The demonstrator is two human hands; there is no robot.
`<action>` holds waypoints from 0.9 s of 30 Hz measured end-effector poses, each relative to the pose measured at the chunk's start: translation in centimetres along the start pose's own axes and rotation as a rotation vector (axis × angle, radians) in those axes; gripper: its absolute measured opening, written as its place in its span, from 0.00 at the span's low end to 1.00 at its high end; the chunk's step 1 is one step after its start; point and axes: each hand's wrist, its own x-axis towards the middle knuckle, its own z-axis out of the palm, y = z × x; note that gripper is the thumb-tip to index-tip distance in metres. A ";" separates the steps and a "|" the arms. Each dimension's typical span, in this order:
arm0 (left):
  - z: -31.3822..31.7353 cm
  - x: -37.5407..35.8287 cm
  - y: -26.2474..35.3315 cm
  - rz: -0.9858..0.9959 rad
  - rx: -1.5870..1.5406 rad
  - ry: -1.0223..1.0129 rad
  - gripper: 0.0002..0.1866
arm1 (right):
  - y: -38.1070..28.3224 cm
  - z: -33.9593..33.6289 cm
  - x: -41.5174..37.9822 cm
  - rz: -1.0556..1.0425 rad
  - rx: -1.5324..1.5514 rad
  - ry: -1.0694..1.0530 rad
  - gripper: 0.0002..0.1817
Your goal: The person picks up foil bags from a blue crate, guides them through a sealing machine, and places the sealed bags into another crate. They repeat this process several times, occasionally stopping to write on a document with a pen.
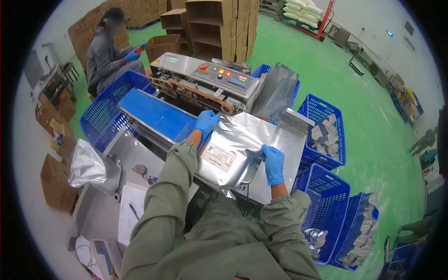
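Observation:
A silver foil bag (pixel 226 156) with a printed white label lies on a metal plate in front of the sealing machine (pixel 205 77). My left hand (pixel 206 123), in a blue glove, is closed on the bag's upper left corner, close to the machine's brown belt. My right hand (pixel 273 163), also gloved, pinches the bag's right edge over the metal plate (pixel 291 140). Left of the bag runs the machine's blue conveyor belt (pixel 158 114). Lit buttons and a red knob show on the machine's top. The fingertips of my left hand are partly hidden by the foil.
Another silver bag (pixel 93 168) stands on the metal table (pixel 100 210) at left, near papers (pixel 128 210) with a pen. Blue crates (pixel 322 196) line the right side, a blue crate (pixel 109 109) stands behind the conveyor. A seated co-worker (pixel 109 56) holds a red object near cardboard boxes.

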 end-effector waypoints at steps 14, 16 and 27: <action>-9.6 -8.8 5.1 0.326 -0.086 0.177 0.15 | 5.1 12.9 5.0 -0.766 -0.811 -0.183 0.06; -8.8 -11.8 6.4 0.220 -0.034 0.111 0.14 | 4.7 13.0 3.7 -0.682 -0.899 -0.254 0.08; -0.2 -19.9 9.2 0.393 0.022 -0.130 0.09 | 17.3 -35.1 -14.3 0.106 -0.862 0.823 0.07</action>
